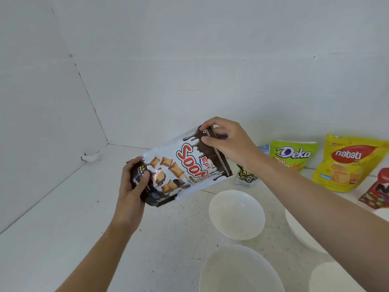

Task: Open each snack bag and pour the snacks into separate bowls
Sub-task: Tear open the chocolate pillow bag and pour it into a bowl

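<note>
Close to the near edge of the surface point(63, 218) stands the near bowl point(240, 270), white and empty. Just beyond it is the middle bowl point(236, 214), also empty, and a third bowl point(294, 230) is partly hidden by the right forearm.

Above the surface, tilted, is the Soomi bag point(179, 165). The left grip point(131, 186) is curled round its bottom end. The right grip point(227, 140) pinches the top corner at the seal.

This looks like the opening of the first bag, with nothing poured. The next move likely calls for a firm left hold while the right tears across the seal, then tipping over one bowl.

Along the far edge stand the Deka bag point(292, 154), the nabati bag point(347, 163) and a red bag point(376, 190), all seemingly unopened.
</note>
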`<state>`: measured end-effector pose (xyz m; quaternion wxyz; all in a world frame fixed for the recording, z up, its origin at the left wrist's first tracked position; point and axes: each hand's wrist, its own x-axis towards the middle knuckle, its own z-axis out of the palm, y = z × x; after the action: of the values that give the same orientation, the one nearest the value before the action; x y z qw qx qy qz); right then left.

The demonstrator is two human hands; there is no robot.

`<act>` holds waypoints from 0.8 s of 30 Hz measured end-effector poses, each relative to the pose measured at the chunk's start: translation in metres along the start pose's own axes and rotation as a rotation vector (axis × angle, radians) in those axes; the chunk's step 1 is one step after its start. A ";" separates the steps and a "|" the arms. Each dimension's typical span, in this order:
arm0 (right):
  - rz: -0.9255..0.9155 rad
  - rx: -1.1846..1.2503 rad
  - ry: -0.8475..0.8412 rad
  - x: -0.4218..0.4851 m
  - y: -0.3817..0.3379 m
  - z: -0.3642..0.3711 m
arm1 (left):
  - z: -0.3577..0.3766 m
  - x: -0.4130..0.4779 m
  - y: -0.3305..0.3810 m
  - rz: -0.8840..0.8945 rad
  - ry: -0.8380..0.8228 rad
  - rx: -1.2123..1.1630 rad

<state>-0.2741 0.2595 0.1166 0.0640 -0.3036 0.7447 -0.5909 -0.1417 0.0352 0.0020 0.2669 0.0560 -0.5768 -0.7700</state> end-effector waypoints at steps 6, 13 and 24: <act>0.011 0.048 0.051 -0.023 0.035 -0.005 | 0.000 0.016 0.016 0.002 -0.109 0.192; 0.106 0.188 0.138 -0.037 0.067 -0.005 | 0.008 0.025 0.019 -0.023 -0.172 0.316; 0.157 0.288 0.269 -0.057 0.099 0.001 | 0.020 0.028 0.014 -0.047 -0.209 0.479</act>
<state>-0.2652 0.3008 0.0103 0.0529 -0.1507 0.6758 -0.7196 -0.1684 0.0370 0.0274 0.1671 0.0512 -0.7656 -0.6191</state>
